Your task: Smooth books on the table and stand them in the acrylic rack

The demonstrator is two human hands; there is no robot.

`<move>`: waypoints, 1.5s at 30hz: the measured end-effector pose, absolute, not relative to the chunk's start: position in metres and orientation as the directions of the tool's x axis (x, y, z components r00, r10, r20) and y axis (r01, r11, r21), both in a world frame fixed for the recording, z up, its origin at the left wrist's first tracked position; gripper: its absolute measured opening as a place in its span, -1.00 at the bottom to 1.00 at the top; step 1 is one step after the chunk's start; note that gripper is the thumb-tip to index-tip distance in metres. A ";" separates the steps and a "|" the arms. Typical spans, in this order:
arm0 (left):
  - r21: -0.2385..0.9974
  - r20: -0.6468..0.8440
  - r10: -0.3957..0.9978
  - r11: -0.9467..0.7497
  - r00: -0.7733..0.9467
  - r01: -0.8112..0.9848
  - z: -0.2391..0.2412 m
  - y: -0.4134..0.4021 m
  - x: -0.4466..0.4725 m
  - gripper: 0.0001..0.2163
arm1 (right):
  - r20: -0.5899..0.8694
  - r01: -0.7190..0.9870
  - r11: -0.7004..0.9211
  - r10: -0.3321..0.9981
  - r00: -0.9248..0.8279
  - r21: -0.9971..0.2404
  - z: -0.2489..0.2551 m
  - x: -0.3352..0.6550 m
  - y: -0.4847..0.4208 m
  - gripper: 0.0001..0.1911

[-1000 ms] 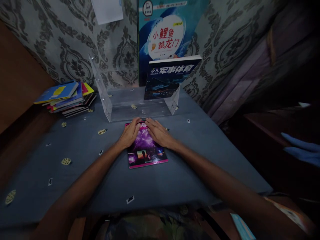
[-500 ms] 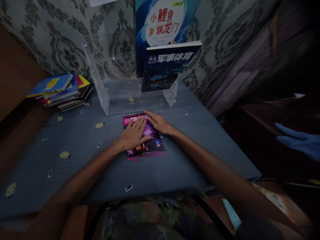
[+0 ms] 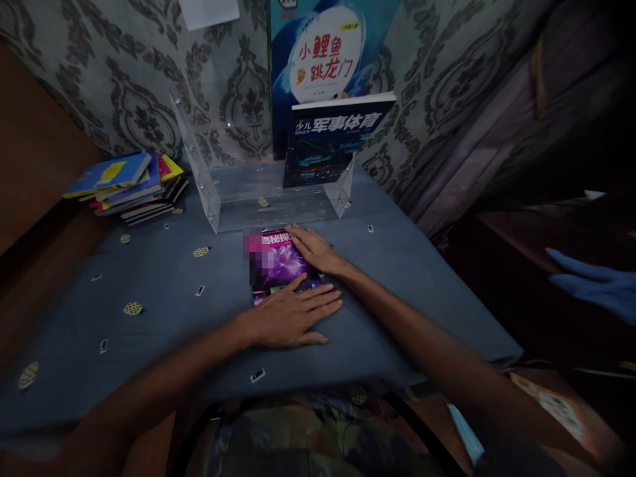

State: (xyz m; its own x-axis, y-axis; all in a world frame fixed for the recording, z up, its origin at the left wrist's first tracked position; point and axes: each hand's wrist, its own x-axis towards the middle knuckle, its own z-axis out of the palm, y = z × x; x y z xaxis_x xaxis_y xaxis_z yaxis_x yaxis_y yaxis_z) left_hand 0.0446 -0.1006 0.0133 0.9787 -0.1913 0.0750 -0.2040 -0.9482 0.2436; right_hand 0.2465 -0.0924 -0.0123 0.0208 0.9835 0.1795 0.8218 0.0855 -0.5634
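A purple and pink book (image 3: 284, 263) lies flat on the table in front of me, its upper left part blurred by blocks. My left hand (image 3: 291, 315) rests open across the book's lower edge, fingers stretched to the right and covering its bottom. Along the upper right edge lies my right hand (image 3: 315, 250), fingers extended and pointing up and left. Just behind the book stands a clear acrylic stand (image 3: 271, 211). A dark blue book (image 3: 325, 142) leans upright at its right side, in front of a larger teal book (image 3: 325, 56).
A pile of books (image 3: 132, 185) sits at the back left of the patterned blue-grey tablecloth (image 3: 163, 331). At the right, a blue-gloved hand (image 3: 596, 281) of another person reaches in beyond the table edge. A patterned wall (image 3: 129, 93) rises behind the table.
My left hand has slid down from the middle of the purple book to its lower edge, uncovering the cover's centre. My right hand stays nearly in place. The view has tilted slightly.
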 end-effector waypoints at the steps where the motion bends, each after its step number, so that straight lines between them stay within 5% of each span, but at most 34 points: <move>1: 0.248 0.080 -0.199 -0.945 0.977 -0.213 0.014 -0.100 0.044 -0.41 | 0.179 0.824 0.086 0.984 0.019 -0.560 -0.013 0.246 -0.092 -0.44; 10: 0.334 0.100 -0.241 -0.906 0.965 -0.261 0.023 -0.097 0.040 -0.59 | 0.214 0.866 0.108 0.977 -0.002 -0.488 -0.018 0.245 -0.093 -0.46; 14: 0.391 0.241 -0.183 -0.880 0.953 -0.268 0.027 -0.097 0.038 -0.63 | 0.222 0.909 0.096 0.975 -0.004 -0.405 -0.013 0.238 -0.098 -0.46; 20: 0.499 0.484 0.234 -0.865 0.843 -0.047 0.026 -0.083 0.038 -0.64 | 0.190 0.946 0.016 0.981 0.048 -0.322 -0.006 0.225 -0.111 -0.46; 25: 0.522 0.466 0.604 -0.778 0.647 0.350 0.018 -0.038 0.035 -0.69 | 0.224 0.955 0.000 0.972 0.069 -0.297 -0.012 0.221 -0.126 -0.47; 28: 0.590 0.422 0.721 -0.679 0.550 0.437 0.008 -0.019 0.032 -0.67 | 0.255 0.954 0.009 0.964 0.071 -0.299 -0.016 0.220 -0.130 -0.47; 33: 0.805 0.367 0.797 -0.531 0.480 0.267 -0.005 -0.017 0.035 -0.66 | 0.283 0.947 0.016 0.956 0.079 -0.321 -0.021 0.218 -0.130 -0.48; 37: 0.980 0.164 0.916 -0.193 0.366 0.043 -0.002 -0.013 0.040 -0.72 | 0.313 0.940 0.025 0.946 0.087 -0.339 -0.026 0.218 -0.130 -0.49; 41: 0.964 -0.066 0.969 0.124 0.238 -0.236 0.009 -0.004 0.043 -0.84 | 0.336 0.936 0.030 0.937 0.095 -0.350 -0.030 0.219 -0.130 -0.47; 45: 0.880 -0.211 0.927 0.318 0.309 -0.352 0.016 -0.009 0.046 -0.84 | 0.319 0.930 0.010 0.941 0.117 -0.368 -0.030 0.219 -0.130 -0.45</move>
